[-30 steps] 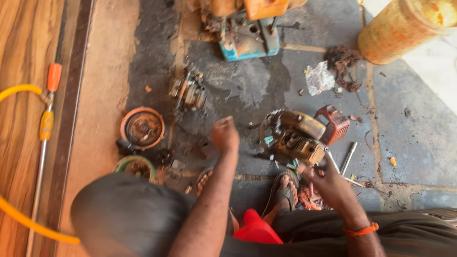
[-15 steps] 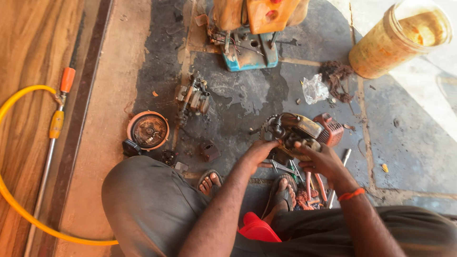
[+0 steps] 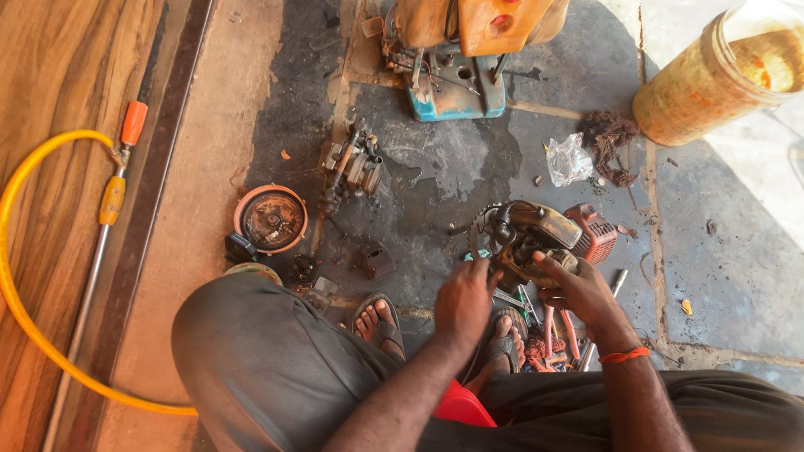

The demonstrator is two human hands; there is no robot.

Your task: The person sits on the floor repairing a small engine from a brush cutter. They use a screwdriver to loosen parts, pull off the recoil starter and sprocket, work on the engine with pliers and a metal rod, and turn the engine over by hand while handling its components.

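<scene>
Both sets of fingers pressed onto the grimy, rust-brown small engine with red fan cover (image 3: 540, 238), left hand (image 3: 466, 300) gripping its near edge, right hand (image 3: 582, 293) holding its side. Mid-handling, apparently steadying it for dismantling; needing a firm hold next. Resting on oil-stained grey floor (image 3: 435, 180), beyond sandalled feet (image 3: 378, 322).

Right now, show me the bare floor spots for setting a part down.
Bare floor lies right of the small engine, toward the yellow bucket, and between the carburettor part and the plastic bag. It is crowded around both hands, left hand and right hand, with tools by the feet.
</scene>
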